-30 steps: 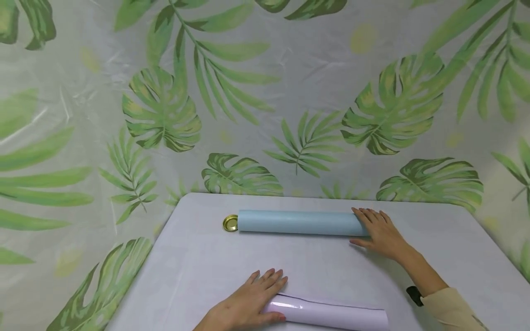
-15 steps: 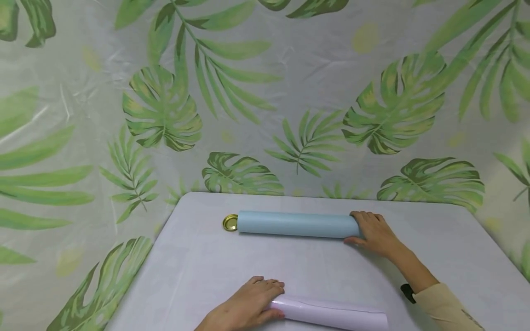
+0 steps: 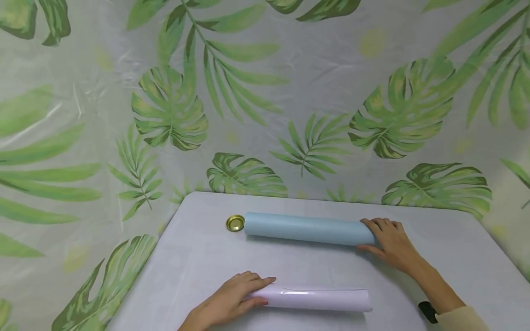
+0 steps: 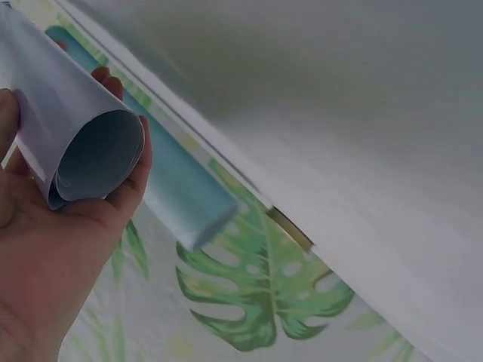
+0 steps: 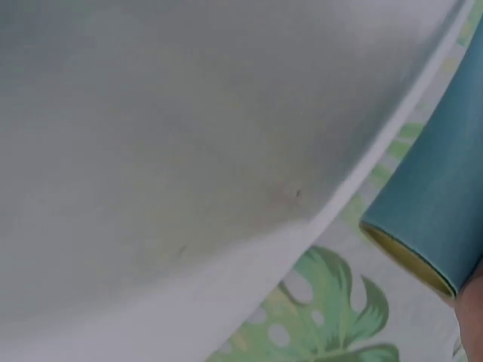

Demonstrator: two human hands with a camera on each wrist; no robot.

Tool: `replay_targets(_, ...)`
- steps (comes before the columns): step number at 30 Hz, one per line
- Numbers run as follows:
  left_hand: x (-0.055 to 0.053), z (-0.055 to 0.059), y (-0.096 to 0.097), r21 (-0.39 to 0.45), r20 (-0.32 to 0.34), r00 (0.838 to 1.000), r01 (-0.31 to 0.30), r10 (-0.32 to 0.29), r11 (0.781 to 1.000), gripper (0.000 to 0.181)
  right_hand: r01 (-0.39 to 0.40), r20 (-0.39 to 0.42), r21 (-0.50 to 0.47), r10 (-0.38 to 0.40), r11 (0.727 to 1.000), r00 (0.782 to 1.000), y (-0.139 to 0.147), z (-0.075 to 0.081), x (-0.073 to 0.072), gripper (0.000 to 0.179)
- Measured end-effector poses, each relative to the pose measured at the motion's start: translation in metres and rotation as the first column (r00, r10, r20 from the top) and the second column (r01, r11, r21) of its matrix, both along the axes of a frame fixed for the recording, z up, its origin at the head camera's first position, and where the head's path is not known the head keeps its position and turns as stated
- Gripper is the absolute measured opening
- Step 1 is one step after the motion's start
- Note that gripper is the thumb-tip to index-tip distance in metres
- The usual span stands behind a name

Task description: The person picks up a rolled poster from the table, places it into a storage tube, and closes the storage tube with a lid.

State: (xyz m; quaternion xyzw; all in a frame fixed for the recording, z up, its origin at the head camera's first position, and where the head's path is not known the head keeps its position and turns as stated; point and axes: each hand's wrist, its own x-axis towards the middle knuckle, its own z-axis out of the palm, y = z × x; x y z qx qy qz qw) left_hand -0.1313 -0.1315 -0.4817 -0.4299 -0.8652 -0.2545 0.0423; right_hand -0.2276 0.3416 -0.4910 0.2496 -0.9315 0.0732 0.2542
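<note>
In the head view, my left hand [image 3: 225,299] grips the left end of a glossy pale-purple rolled sheet [image 3: 319,298], thumb on the near side and fingers over the far side. The left wrist view shows the hollow end of this rolled sheet [image 4: 45,90], its overlapping edge inside the curled fingers. Farther back, my right hand [image 3: 393,243] holds the right end of a light-blue tube [image 3: 306,228]. The open end of the tube [image 5: 438,188] has a yellowish inner wall in the right wrist view, where only a sliver of hand shows.
A small round gold lid [image 3: 235,223] lies on the white table [image 3: 198,266] at the left end of the tube. Behind the table's far edge hangs a leaf-patterned sheet [image 3: 256,105].
My left hand has shifted left with the rolled sheet, now closing round it. The right hand has wrapped the tube's end; the tube slants and sits clear of the lid, which shows whole.
</note>
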Motion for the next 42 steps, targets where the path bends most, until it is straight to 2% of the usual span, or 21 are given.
replay_targets(5, -0.002, 0.000, -0.022, 0.048, 0.100, 0.994, -0.057, 0.052, 0.997, 0.047, -0.012, -0.016, -0.034, 0.012, 0.999, 1.000, 0.009, 0.010, 0.016, 0.079)
replay_targets(10, -0.006, -0.001, -0.044, 0.136, 0.212, 0.976, -0.085, 0.055, 0.987, 0.044, 0.008, -0.060, -0.076, -0.012, 0.997, 0.998, 0.029, 0.023, 0.036, 0.083)
replay_targets(13, -0.008, -0.001, -0.057, 0.182, 0.270, 0.961, -0.110, 0.058, 0.977, 0.042, 0.035, -0.072, -0.086, -0.041, 0.996, 0.997, 0.043, 0.027, 0.047, 0.085)
replay_targets(17, -0.013, 0.002, -0.073, 0.224, 0.364, 0.929, -0.155, 0.065, 0.962, 0.041, 0.067, -0.090, -0.095, -0.076, 0.993, 0.993, 0.060, 0.028, 0.062, 0.087)
replay_targets(20, -0.017, 0.005, -0.086, 0.240, 0.406, 0.910, -0.197, 0.086, 0.951, 0.041, 0.092, -0.123, -0.094, -0.104, 0.991, 0.987, 0.070, 0.029, 0.072, 0.086)
replay_targets(22, -0.019, 0.008, -0.095, 0.244, 0.414, 0.904, -0.222, 0.106, 0.944, 0.041, 0.108, -0.156, -0.087, -0.121, 0.990, 0.980, 0.075, 0.029, 0.077, 0.086)
replay_targets(25, -0.022, 0.009, -0.108, 0.249, 0.429, 0.893, -0.265, 0.140, 0.932, 0.042, 0.134, -0.215, -0.061, -0.145, 0.989, 0.966, 0.083, 0.031, 0.084, 0.097)
replay_targets(30, -0.025, 0.009, -0.127, 0.248, 0.430, 0.875, -0.351, 0.222, 0.903, 0.041, 0.184, -0.224, -0.049, -0.191, 0.982, 0.956, 0.098, 0.034, 0.091, 0.106)
replay_targets(36, -0.029, 0.011, -0.139, 0.241, 0.392, 0.872, -0.405, 0.293, 0.882, 0.039, 0.216, -0.196, -0.023, -0.216, 0.976, 0.956, 0.105, 0.036, 0.097, 0.110)
replay_targets(42, -0.034, 0.018, -0.142, 0.233, 0.363, 0.875, -0.417, 0.319, 0.879, 0.040, 0.199, -0.178, -0.035, -0.202, 0.979, 0.963, 0.102, 0.035, 0.099, 0.110)
